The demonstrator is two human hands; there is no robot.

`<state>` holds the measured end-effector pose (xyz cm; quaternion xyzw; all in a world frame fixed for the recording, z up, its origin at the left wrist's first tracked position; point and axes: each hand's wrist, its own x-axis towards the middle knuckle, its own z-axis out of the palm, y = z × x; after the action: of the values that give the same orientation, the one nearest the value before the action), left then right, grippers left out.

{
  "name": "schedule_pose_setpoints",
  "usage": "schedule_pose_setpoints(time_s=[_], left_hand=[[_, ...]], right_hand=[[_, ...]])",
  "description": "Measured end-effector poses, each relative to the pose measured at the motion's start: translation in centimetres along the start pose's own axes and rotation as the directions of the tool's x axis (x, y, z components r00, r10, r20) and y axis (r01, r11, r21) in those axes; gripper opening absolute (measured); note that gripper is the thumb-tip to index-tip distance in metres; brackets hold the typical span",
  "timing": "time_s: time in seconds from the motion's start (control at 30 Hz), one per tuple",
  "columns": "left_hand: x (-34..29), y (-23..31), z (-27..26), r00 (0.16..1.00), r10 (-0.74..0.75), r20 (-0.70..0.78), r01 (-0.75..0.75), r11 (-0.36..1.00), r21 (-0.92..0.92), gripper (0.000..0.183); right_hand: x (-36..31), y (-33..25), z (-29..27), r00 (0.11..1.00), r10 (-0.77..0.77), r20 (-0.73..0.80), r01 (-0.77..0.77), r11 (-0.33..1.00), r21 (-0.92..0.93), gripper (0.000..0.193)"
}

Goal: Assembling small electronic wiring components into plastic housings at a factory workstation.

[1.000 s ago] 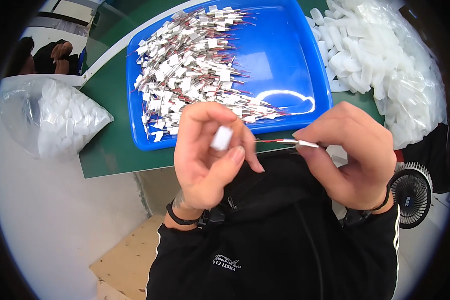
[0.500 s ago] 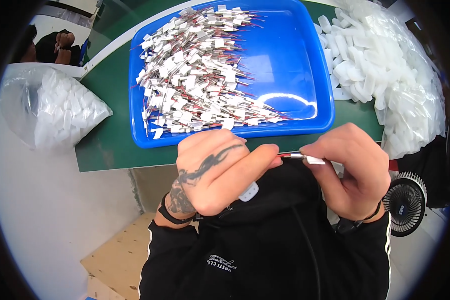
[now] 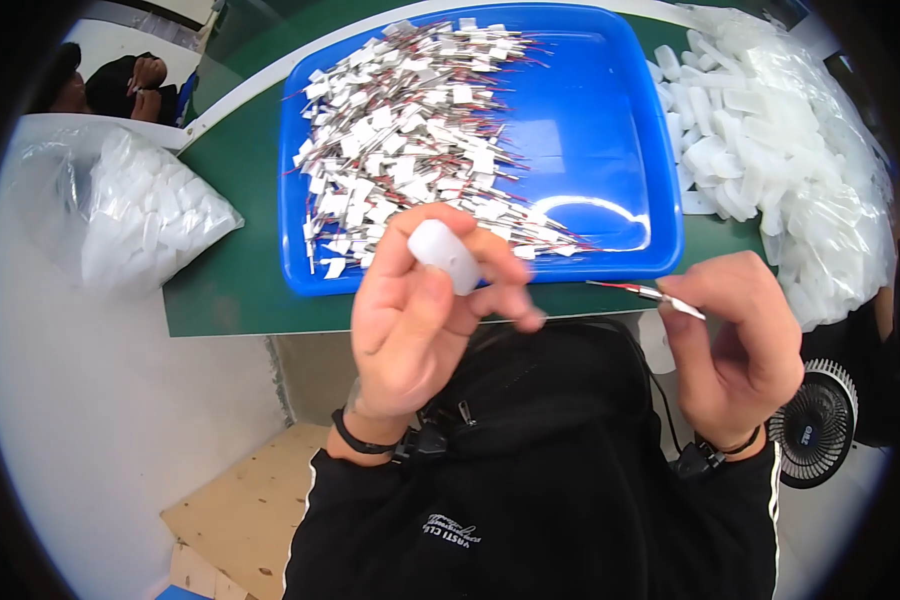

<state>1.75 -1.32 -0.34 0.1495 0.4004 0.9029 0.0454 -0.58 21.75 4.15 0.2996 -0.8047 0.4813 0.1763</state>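
Between the thumb and fingers of my left hand [image 3: 410, 320] sits a small white oval plastic casing [image 3: 444, 256], with its rounded face showing. My right hand [image 3: 738, 345] pinches a thin wired part [image 3: 650, 293] with red wire, a metallic body and a white tag; its wire end points left toward my left hand. The two pieces are apart. Just beyond my hands is a blue tray [image 3: 665, 190]. A thick heap of similar tagged wired parts [image 3: 410, 140] covers its left and middle portion.
An open clear bag of white plastic casings [image 3: 740, 140] spills onto the green table [image 3: 220, 300] right of the tray. Another bag of white pieces [image 3: 145, 205] lies at the left. A black fan [image 3: 812, 425] stands at lower right. Another person [image 3: 125, 90] is at the upper left.
My left hand has turned over, bringing the white casing up into view, and has let go of the red wire end. My right hand has moved slightly right with the wired part.
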Motion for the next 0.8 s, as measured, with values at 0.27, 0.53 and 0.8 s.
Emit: schedule_pose_setpoints(time_s=[0.27, 0.53, 0.8], left_hand=[[-0.1, -0.7, 1.3, 0.999, -0.031, -0.029, 0.035, 0.986, 0.160, 0.037], [-0.1, -1.0, 0.6, 0.999, -0.014, 0.030, 0.007, 0.972, 0.235, 0.040], [0.0, -1.1, 0.3, 0.999, 0.001, 0.047, -0.013, 0.966, 0.258, 0.039]], right_hand=[[0.8, -1.1, 0.9, 0.993, -0.050, 0.107, 0.047, 0.998, 0.029, 0.032], [0.6, -0.5, 1.9, 0.990, -0.105, 0.099, 0.100, 0.994, 0.051, 0.032], [0.6, -0.7, 1.7, 0.990, -0.074, 0.119, 0.067, 0.996, 0.064, 0.031]])
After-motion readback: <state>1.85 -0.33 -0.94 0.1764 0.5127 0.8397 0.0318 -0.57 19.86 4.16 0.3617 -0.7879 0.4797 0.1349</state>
